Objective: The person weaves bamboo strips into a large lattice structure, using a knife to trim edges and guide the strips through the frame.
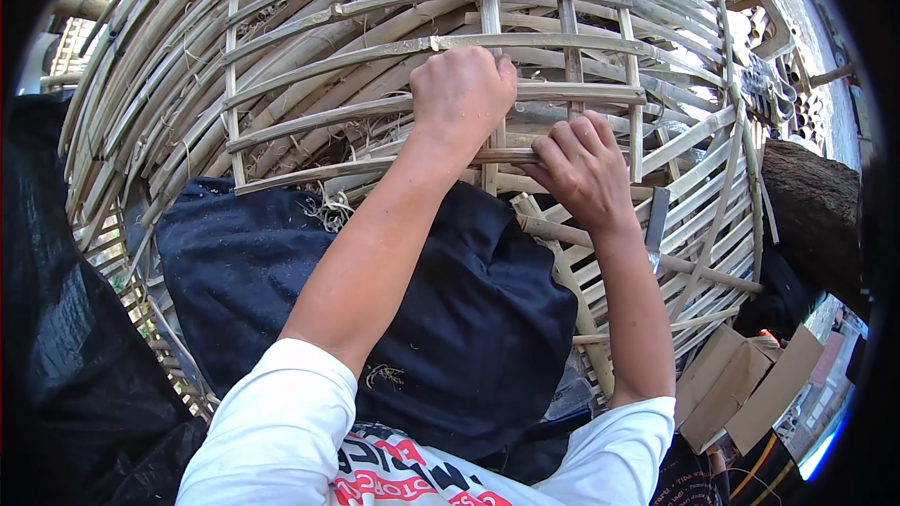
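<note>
A lattice of split bamboo slats [581, 92] spreads in front of me, with long slats crossing a few upright strips. My left hand [462, 94] is closed in a fist on its middle, at an upright strip [494, 136]; the fingers' undersides are hidden. Lower and to the right, my right hand [586, 169] has its fingers bent over the lattice's nearest long slat [502, 156], gripping it near its right end. Dark cloth [450, 319] covers my lap, just below the lattice's near edge. Curled bamboo shavings [333, 211] lie on the cloth's upper edge.
Many curved bamboo strips [141, 103] lie behind and left of the lattice. Woven bamboo slatting [698, 225] extends to the right, beside a flat grey piece [658, 215]. A thick log [811, 197] and an open cardboard box [717, 379] are farther right. Black sheeting [56, 300] hangs at left.
</note>
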A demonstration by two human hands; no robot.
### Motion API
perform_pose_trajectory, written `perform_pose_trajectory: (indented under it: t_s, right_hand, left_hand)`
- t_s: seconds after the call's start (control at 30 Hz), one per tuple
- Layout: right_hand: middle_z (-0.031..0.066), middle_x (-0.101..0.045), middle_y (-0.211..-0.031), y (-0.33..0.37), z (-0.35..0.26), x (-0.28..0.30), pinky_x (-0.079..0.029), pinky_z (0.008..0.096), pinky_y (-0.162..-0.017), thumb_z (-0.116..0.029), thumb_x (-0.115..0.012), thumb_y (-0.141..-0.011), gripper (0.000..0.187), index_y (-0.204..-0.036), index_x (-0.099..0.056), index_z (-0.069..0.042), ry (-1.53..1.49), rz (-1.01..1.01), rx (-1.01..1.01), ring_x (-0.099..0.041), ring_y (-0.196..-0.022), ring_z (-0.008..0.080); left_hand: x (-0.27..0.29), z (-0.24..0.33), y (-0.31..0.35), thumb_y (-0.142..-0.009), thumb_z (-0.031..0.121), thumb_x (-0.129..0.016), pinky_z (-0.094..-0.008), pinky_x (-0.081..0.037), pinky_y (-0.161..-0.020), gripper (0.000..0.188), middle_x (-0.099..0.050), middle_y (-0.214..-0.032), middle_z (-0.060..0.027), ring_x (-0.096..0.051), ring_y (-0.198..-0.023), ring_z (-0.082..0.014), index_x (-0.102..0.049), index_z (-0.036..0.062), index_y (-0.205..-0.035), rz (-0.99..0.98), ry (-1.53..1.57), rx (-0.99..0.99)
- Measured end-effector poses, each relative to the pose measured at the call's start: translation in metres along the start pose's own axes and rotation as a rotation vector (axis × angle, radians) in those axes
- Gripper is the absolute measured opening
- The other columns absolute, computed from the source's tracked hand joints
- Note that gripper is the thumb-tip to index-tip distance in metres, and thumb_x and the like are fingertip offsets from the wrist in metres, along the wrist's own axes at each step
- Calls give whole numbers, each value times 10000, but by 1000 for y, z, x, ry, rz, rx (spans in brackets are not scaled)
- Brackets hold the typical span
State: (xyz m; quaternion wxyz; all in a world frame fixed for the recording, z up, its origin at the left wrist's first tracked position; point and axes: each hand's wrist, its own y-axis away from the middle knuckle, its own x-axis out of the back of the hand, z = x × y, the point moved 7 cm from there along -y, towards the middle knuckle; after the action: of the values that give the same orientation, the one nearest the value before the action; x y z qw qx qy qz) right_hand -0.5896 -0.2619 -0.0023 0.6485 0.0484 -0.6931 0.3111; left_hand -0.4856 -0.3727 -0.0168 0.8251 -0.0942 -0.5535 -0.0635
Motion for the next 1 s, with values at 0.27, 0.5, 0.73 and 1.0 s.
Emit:
perform_pose_trajectory:
  t_s: [0.27, 0.5, 0.73, 1.0]
  right_hand:
    - [34, -547, -781, -3, 10, -14, -442, 368, -885, -295, -766, -697, 286, -747, -560, -102, -64, 20, -32, -544, -847, 220]
    - [45, -558, -781, 6, 7, -32, -445, 380, -909, -295, -784, -691, 297, -756, -578, -92, -101, -17, -86, -551, -856, 236]
    - [49, -551, -787, 13, 10, -41, -434, 390, -943, -303, -780, -699, 294, -753, -583, -92, -99, -29, -124, -542, -877, 235]
    - [44, -533, -786, 15, 6, -48, -432, 392, -928, -292, -778, -700, 291, -777, -579, -93, -122, 2, -121, -535, -849, 233]
  left_hand:
    - [-11, -4, -24, -878, 342, -549, -435, -565, -750, 371, -710, -874, -207, -709, -845, -331, -734, 21, -869, -184, -63, 52]
    - [-19, -13, -21, -893, 401, -541, -471, -524, -841, 437, -700, -969, -223, -683, -957, -344, -727, 9, -943, -318, -94, 109]
    - [-28, -14, -14, -894, 377, -567, -443, -532, -772, 358, -726, -888, -161, -714, -868, -300, -743, 65, -905, -269, -77, 131]
    - [-32, -15, -11, -920, 450, -524, -475, -516, -821, 476, -710, -941, -203, -689, -934, -341, -721, 17, -938, -314, -31, 155]
